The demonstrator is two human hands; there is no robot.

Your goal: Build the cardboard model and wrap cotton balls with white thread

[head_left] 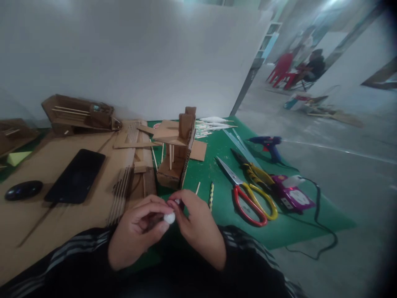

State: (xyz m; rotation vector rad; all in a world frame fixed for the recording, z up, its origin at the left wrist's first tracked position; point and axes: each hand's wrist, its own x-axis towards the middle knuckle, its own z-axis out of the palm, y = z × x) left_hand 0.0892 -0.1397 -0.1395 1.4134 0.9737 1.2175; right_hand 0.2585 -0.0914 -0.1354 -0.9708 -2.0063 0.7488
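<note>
My left hand (139, 227) is closed, its thumb and fingers pinching a small white round piece with a ridged face (169, 218), perhaps a bottle cap. Just beside it, my right hand (198, 225) is closed too, the fingertips pressed together around a small pale bit (177, 201) that is mostly hidden. The two hands nearly touch at the fingertips, low over the table's front edge. Right behind them stands a cardboard model (170, 171) with thin upright sticks. A short wooden stick (197, 188) and a yellow-and-black patterned pencil (211, 196) lie past my right hand.
To the right lie scissors (251, 203), pliers (256, 171), a glue gun (268, 145) and a purple power strip (291, 194) with a cable. At left are a phone (77, 176), a mouse (24, 190) and another cardboard model (82, 116). People sit in the background.
</note>
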